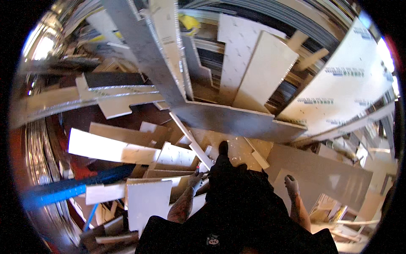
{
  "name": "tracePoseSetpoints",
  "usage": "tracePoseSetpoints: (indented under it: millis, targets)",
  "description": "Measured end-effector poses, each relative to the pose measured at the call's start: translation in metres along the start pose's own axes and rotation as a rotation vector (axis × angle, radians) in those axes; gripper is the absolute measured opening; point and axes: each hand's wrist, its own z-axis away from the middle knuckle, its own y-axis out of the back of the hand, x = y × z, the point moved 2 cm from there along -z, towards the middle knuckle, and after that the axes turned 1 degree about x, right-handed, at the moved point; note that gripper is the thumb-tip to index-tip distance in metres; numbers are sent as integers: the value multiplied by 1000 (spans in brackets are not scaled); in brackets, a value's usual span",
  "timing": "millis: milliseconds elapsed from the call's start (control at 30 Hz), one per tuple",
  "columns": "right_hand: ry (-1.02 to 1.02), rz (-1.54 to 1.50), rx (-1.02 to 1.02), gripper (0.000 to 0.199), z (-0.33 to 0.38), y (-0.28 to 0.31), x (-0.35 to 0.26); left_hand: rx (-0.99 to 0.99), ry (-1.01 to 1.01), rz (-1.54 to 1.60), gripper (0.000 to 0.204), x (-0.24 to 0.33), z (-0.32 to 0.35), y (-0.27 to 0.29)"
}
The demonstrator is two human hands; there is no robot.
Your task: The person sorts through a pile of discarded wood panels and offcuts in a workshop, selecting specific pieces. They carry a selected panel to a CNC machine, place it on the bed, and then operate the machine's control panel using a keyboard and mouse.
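Inspected: area crowded with cut boards (112, 147).
At left, blue beam (67, 191), then pale upright panel (148, 201). Next, left hand (195, 180) just beside white board (176, 156), near small red-tipped item (197, 168); unable to tell whether pinching either. At centre, dark shoe (223, 147); beyond, long grey board (232, 120). Further right, right hand (292, 185) curled inward, over brown-grey panel (325, 173); unable to tell whether touching. At far right, large white sheet (342, 86), leaning.

Smooth, faintly glossy grey board (338, 173), matt dark clothing (243, 197)
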Motion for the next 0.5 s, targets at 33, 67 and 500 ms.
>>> tracePoseSetpoints:
  millis: [33,67,500]
  targets:
    - [-5,-70,9,35,4,2,17,-56,27,-15,34,-12,-20,7]
    - [-36,-53,52,35,15,4,30,-112,53,-38,35,-21,-41,12]
    - [-76,-402,295,25,95,-22,272,-137,-154,-616,42,135,-30,-61]
